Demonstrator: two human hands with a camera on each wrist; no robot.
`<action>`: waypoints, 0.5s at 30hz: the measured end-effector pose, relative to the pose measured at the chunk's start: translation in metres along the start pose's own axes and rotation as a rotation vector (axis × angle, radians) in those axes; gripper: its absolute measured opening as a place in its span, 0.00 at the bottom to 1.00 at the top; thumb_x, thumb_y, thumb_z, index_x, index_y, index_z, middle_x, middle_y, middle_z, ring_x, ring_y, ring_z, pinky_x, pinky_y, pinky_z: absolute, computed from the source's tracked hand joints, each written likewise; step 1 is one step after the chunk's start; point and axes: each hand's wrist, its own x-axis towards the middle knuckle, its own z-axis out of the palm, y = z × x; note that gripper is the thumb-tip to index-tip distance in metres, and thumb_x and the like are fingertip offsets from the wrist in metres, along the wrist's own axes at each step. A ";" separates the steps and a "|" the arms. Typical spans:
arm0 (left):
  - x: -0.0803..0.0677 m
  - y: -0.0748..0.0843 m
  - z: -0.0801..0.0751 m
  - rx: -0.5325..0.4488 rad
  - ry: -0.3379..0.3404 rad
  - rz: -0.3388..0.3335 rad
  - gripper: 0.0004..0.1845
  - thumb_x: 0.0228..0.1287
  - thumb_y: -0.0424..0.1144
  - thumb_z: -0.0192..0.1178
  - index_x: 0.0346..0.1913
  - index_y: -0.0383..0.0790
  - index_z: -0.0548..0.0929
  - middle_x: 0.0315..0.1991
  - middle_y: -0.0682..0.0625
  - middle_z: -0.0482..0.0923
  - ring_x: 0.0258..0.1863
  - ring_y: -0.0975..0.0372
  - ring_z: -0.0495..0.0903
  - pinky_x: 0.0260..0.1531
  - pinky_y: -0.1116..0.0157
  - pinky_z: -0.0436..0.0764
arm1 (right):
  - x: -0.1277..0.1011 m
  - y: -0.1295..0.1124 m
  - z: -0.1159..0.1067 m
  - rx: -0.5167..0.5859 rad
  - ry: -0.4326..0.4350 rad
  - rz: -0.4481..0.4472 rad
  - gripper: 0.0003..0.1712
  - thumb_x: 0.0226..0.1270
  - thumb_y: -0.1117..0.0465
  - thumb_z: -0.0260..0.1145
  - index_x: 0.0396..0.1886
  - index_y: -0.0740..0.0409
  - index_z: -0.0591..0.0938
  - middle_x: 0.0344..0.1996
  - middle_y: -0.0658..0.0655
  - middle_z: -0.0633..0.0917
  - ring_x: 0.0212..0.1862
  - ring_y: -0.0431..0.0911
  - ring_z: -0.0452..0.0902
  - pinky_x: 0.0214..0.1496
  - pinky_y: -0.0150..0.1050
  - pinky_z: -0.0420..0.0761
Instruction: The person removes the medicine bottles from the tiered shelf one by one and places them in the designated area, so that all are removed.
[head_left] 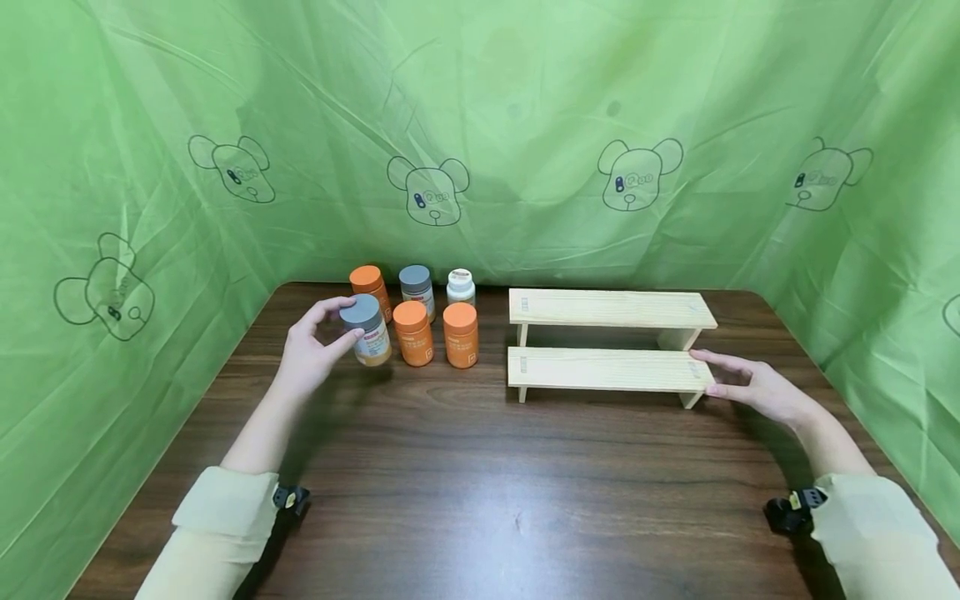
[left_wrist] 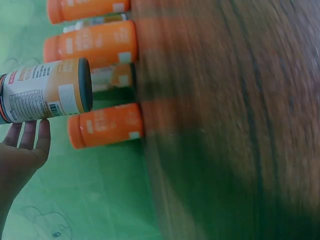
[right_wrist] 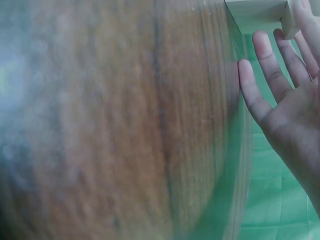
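Left hand [head_left: 311, 354]: your fingers curl round the grey-capped bottle [head_left: 367, 331], tilted, at the front-left of the bottle cluster [head_left: 435, 321].
Right hand [head_left: 753, 387]: fingers straight, steadying the wooden step shelf [head_left: 607, 367] by its right end.

The left hand [head_left: 311, 350] is reaching forward from its pale sleeve, fingers and thumb curling in a grip, the wrist held above the table. The right hand [head_left: 753, 385] is stretching forward with straight, slightly spread fingers [right_wrist: 272, 70], palm turned inward.
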 end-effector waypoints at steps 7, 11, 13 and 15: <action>0.010 -0.018 -0.002 0.048 -0.005 -0.054 0.23 0.57 0.30 0.65 0.56 0.34 0.76 0.40 0.42 0.75 0.42 0.54 0.74 0.39 0.78 0.73 | 0.000 -0.001 -0.002 -0.021 0.006 0.005 0.34 0.66 0.58 0.63 0.71 0.46 0.64 0.67 0.47 0.68 0.56 0.24 0.67 0.51 0.20 0.67; 0.013 -0.027 -0.003 0.081 -0.018 -0.058 0.23 0.57 0.30 0.65 0.57 0.33 0.76 0.42 0.40 0.75 0.44 0.51 0.72 0.39 0.76 0.70 | 0.000 -0.002 0.000 0.013 0.017 -0.003 0.34 0.66 0.59 0.64 0.70 0.48 0.65 0.66 0.48 0.70 0.55 0.26 0.70 0.51 0.20 0.68; 0.013 -0.030 -0.004 0.102 -0.031 -0.057 0.23 0.57 0.30 0.65 0.57 0.32 0.75 0.42 0.38 0.75 0.44 0.51 0.71 0.41 0.74 0.69 | 0.001 -0.001 0.001 0.033 0.017 -0.007 0.34 0.65 0.60 0.64 0.70 0.49 0.65 0.65 0.46 0.71 0.54 0.28 0.71 0.51 0.20 0.68; 0.013 -0.033 -0.005 0.120 -0.051 -0.056 0.23 0.57 0.30 0.65 0.57 0.32 0.75 0.43 0.36 0.76 0.45 0.51 0.72 0.42 0.72 0.68 | 0.001 0.000 0.002 0.051 0.021 -0.006 0.34 0.65 0.61 0.64 0.70 0.49 0.66 0.64 0.43 0.71 0.54 0.29 0.73 0.50 0.20 0.69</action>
